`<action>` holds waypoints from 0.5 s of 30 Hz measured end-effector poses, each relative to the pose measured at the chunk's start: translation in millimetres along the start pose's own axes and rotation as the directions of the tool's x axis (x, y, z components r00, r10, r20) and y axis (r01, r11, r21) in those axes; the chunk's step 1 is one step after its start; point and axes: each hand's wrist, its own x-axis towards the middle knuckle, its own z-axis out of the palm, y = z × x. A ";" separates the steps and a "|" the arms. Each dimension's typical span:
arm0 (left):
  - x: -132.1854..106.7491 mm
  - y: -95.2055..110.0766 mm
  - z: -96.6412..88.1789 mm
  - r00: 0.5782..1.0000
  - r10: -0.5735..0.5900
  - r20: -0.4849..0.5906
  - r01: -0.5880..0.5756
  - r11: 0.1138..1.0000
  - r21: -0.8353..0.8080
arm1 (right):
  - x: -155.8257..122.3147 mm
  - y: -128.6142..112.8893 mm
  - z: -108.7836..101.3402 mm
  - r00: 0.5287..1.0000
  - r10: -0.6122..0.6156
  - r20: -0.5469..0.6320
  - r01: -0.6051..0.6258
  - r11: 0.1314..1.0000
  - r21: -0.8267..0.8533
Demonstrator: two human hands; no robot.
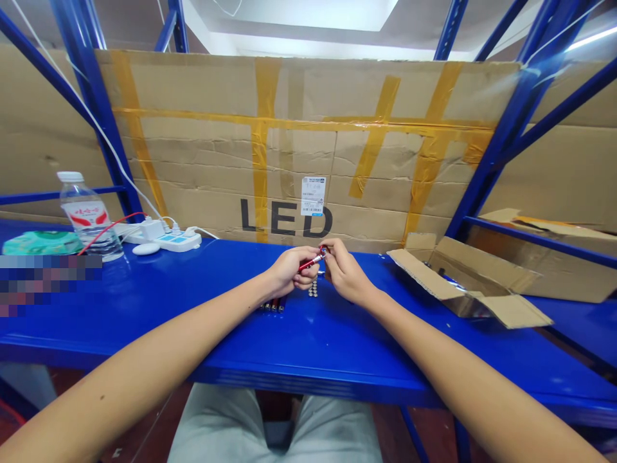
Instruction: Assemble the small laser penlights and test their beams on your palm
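Observation:
My left hand is closed around a slim red metal tube that looks like a penlight, its silver end pointing up to the right. My right hand pinches at that end, on a small red and silver end piece; whether it is joined to the tube I cannot tell. Below the hands, several small round silver button cells lie in two short rows on the blue table. Several dark and red tubes with silver ends lie side by side by my left wrist, partly hidden by the forearm.
An opened cardboard box with things inside stands at right. At left are a water bottle, a green packet, a white power strip with plugs and a white oval object. A large taped carton rises behind the table.

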 end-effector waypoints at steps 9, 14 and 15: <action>1.7 -0.3 1.2 0.998 0.052 -0.041 -0.052 0.999 -0.011 | 1.9 -0.5 1.7 1.000 0.005 -0.015 -0.004 0.999 0.031; 3.9 2.2 -3.8 0.989 0.043 -0.138 -0.045 0.999 -0.011 | 4.3 0.4 -5.1 1.000 0.031 -0.001 -0.031 0.999 0.027; 4.1 2.8 -5.1 0.989 0.040 -0.140 -0.044 0.999 -0.025 | 4.2 1.0 -5.6 0.999 0.043 -0.001 -0.043 0.998 0.037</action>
